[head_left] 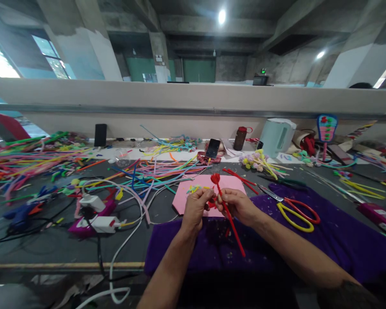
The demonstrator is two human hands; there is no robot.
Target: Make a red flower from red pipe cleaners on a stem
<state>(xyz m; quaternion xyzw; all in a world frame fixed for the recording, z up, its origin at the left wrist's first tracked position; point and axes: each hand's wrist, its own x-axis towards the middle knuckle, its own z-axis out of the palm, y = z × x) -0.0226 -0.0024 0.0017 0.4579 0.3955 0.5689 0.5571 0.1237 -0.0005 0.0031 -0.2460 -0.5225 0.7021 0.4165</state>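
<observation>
A long grey table runs across the room, and a purple cloth covers the part nearest the person. To the left lies a wide heap of coloured pipe cleaners, some spilling toward the middle. A pale kettle stands at the back wall, with a dark bottle and a phone beside it. A pink sheet lies just beyond the cloth, under the hands. Yellow and red scissors rest on the cloth to the right. Above the sheet the left hand and right hand meet, fingers curled in and pinching a red pipe cleaner near its top. Its curled red head rises just above the fingertips, and its stem slants down over the cloth toward the person.
</observation>
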